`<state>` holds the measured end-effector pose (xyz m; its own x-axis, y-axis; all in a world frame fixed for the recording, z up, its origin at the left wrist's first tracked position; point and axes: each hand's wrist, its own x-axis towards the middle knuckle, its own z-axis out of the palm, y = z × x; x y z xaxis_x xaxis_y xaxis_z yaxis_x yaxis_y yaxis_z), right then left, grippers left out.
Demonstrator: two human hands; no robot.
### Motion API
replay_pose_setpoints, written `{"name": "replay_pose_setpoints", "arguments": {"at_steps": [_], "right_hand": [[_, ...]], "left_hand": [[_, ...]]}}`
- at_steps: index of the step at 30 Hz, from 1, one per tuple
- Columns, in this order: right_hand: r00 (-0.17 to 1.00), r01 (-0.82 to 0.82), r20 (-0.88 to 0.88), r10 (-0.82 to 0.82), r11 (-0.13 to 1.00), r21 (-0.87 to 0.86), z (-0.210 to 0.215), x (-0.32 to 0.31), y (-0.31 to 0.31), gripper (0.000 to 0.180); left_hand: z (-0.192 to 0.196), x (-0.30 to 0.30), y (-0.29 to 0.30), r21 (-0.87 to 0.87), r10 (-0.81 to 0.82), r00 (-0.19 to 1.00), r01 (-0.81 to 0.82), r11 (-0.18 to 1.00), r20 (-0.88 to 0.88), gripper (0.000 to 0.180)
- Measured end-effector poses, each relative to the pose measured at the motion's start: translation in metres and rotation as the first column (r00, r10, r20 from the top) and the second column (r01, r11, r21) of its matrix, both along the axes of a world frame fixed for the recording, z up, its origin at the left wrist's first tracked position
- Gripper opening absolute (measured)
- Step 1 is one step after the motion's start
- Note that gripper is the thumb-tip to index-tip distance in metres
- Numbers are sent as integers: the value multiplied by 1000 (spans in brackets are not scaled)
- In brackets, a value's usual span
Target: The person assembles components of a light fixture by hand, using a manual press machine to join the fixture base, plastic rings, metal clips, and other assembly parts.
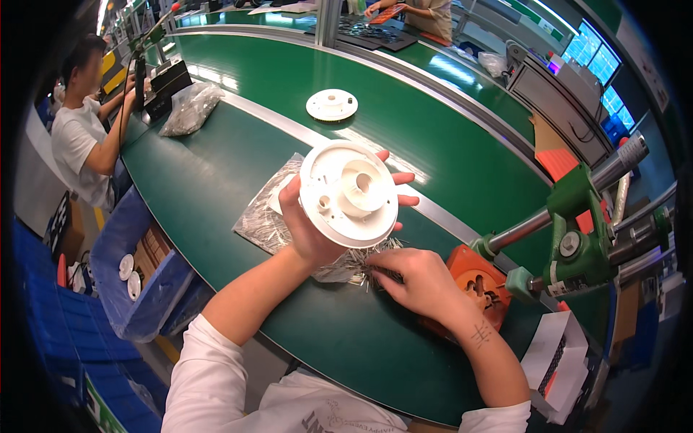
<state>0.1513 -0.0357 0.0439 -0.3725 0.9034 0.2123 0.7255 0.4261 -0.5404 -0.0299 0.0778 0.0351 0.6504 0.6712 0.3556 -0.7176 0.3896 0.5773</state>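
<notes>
Held up over the bench is a round white plastic housing [354,193] with a raised ring and a round opening on its face. My left hand [312,234] grips it from below and behind, thumb on the near rim, fingertips showing past the far side. Lower and to the right, my right hand [417,278] dips into a loose pile of thin metal pins [359,273], thumb and forefinger drawn together on some of them. The pins lie at the edge of a clear plastic bag [261,220] on the green bench.
An orange fixture [480,287] sits right of my right hand, under a green lever press [581,216]. Another white housing [332,105] rests on the green conveyor. A white box [559,364] stands lower right, a blue-lined bin [144,310] lower left. A co-worker [85,148] works at left.
</notes>
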Motion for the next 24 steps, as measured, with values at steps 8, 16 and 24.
{"name": "replay_pose_setpoints", "arguments": {"at_steps": [8,16,24], "right_hand": [[999,39,-23,-38,999,13,-11,2,0,17],[995,49,-89,-46,998,38,9,-5,-17,20],[765,265,-550,-335,942,-205,42,-9,-90,24]], "left_hand": [[0,5,-8,36,-12,997,15,999,-81,141],[0,0,-11,44,-20,994,25,999,-104,141],[4,10,-28,7,-174,973,177,984,-152,140]]}}
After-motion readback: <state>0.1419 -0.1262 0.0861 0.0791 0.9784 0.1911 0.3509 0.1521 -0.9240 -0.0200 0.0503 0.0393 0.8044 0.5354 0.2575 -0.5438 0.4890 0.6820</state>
